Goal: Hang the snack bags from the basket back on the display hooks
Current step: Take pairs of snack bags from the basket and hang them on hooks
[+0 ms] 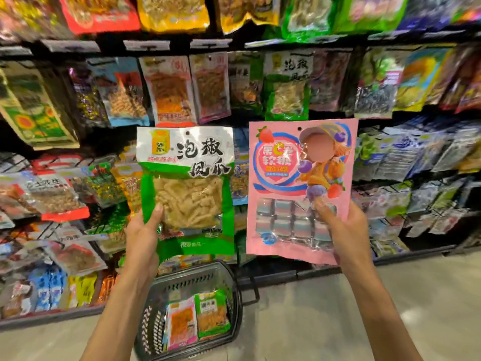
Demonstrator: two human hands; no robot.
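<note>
1. The green snack bag (187, 188) is held upright above the basket (235, 287), just in front of the hanging display; its clear window shows pale strips, and a punch hole sits near its top edge.
2. The left hand (143, 235) grips that bag at its lower left corner, thumb pressed on the front and the other fingers hidden behind the pack.
3. The pink candy bag (299, 188) hangs upright above and to the right of the basket, just beside the green bag without touching it, with 1 punch hole near its top.
4. The right hand (343, 230) pinches the pink bag at its lower right, thumb on the front over the clear window of wrapped cubes, fingers behind it.
5. The basket, dark plastic with slotted walls, stands on the pale floor (338, 321) below both bags, between the 2 forearms.
6. Inside the basket lie 2 more packs side by side: a pink-edged pack (181, 323) on the left and a green-edged pack (212, 313) on the right.
7. Behind and above the basket, the display rack (234, 46) carries rows of hanging packets; a matching green packet (286, 87) hangs there, higher than the pink bag.
</note>
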